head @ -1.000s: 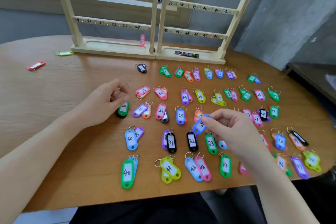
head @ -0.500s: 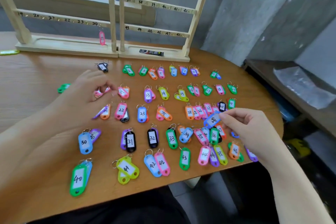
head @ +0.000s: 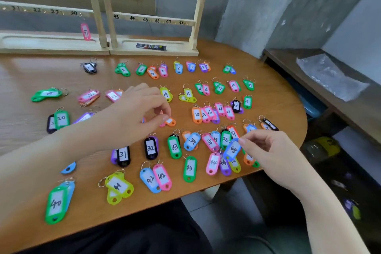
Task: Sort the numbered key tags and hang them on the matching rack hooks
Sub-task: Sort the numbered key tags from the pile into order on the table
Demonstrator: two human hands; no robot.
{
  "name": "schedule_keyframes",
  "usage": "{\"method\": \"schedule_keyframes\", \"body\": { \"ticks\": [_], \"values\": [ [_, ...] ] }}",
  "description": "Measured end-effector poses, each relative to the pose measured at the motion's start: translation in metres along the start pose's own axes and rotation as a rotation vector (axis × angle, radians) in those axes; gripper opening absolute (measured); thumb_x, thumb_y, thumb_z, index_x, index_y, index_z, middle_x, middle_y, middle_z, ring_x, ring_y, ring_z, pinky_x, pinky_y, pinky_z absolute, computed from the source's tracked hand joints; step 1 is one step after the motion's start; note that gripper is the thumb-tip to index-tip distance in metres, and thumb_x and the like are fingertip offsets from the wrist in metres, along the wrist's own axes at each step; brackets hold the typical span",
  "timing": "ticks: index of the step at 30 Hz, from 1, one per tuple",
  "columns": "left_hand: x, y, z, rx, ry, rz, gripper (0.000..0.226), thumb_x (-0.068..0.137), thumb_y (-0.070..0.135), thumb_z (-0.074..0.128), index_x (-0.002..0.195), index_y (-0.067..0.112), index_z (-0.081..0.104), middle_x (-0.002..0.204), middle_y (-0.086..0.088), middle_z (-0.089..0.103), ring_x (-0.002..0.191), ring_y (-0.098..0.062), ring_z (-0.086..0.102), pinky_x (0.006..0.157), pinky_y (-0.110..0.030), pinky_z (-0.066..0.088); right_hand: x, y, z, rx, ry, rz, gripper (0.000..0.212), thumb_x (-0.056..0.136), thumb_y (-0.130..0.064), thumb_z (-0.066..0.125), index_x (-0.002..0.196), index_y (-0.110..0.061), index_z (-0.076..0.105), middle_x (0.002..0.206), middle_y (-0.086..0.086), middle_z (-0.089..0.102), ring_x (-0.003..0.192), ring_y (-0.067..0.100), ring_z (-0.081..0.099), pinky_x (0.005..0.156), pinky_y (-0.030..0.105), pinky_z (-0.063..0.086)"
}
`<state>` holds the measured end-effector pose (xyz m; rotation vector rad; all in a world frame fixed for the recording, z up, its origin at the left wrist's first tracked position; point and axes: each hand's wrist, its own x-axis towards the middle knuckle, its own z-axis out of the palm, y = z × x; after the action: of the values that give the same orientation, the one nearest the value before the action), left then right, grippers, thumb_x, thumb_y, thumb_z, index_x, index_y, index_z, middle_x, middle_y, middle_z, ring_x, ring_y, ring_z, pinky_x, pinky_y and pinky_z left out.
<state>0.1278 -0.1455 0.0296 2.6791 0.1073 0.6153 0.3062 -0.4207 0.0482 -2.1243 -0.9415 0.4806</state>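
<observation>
The right hand (head: pixel 274 150) hangs close to the near right edge of the wooden table (head: pixel 24 72), where the rounded rim curves away just beyond its wrist. Its thumb and forefinger pinch the end of a blue key tag (head: pixel 232 149), which tilts in the air just above a crowded cluster of tags. The tag has a white paper label with a handwritten number that looks like 45. Directly under it lie a pink tag marked 44 (head: pixel 213 163) and a purple tag (head: pixel 225 166) beside it, with little bare wood between them.

The left hand (head: pixel 136 115) reaches across the middle of the table, its thumb and forefinger closed down on an orange tag (head: pixel 170 121) that lies flat on the wood. Whether the tag is gripped or only touched cannot be told. Beyond its fingertips the rows of tags are looser, with strips of bare wood between them. To the left of this hand's forearm the tabletop is mostly open.

Far beyond both hands the wooden rack (head: pixel 195 6) stands along the back edge of the table, its rails numbered by hand. One pink tag (head: pixel 85 31) hangs from the lower rail near the number 24.
</observation>
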Motion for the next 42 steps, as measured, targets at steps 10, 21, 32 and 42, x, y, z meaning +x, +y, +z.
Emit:
{"method": "schedule_keyframes", "body": {
  "ticks": [10,21,32,42],
  "values": [
    [0.009,0.009,0.019,-0.005,-0.074,-0.003,0.007,0.096,0.03,0.061,0.092,0.037,0.062,0.092,0.018,0.056,0.097,-0.006,0.045,0.092,-0.012,0.026,-0.005,0.006,-0.005,-0.105,-0.064,-0.036,0.021,0.096,-0.029,0.067,0.077,-0.025,0.074,0.069,-0.002,0.063,0.059,0.002,0.05,0.057,0.022,0.042],
    [0.006,0.001,0.015,-0.026,-0.068,-0.028,0.019,0.092,0.05,0.045,0.092,0.041,0.061,0.093,0.018,0.058,0.097,-0.013,0.049,0.087,-0.022,0.031,0.003,0.012,-0.002,-0.222,-0.001,-0.035,0.017,0.094,-0.028,0.07,0.077,-0.025,0.072,0.064,0.001,0.063,0.071,0.015,0.058,0.063,0.028,0.046],
    [-0.007,-0.003,0.011,-0.066,-0.015,-0.055,0.006,0.095,0.039,0.06,0.092,0.038,0.065,0.091,0.021,0.056,0.095,-0.008,0.048,0.085,-0.037,0.04,0.005,0.004,0.002,-0.275,0.098,-0.089,0.016,0.092,-0.029,0.071,0.077,-0.026,0.069,0.06,-0.004,0.061,0.066,0.01,0.059,0.058,0.023,0.046],
    [-0.034,-0.021,-0.027,0.023,0.046,-0.108,0.014,0.091,0.048,0.047,0.09,0.041,0.059,0.092,0.025,0.053,0.097,-0.004,0.047,0.083,-0.031,0.033,0.052,-0.073,0.045,-0.278,0.03,-0.29,0.016,0.094,-0.03,0.067,0.079,-0.025,0.066,0.06,-0.003,0.059,0.061,0.011,0.053,0.063,0.038,0.049]
  ]
}}
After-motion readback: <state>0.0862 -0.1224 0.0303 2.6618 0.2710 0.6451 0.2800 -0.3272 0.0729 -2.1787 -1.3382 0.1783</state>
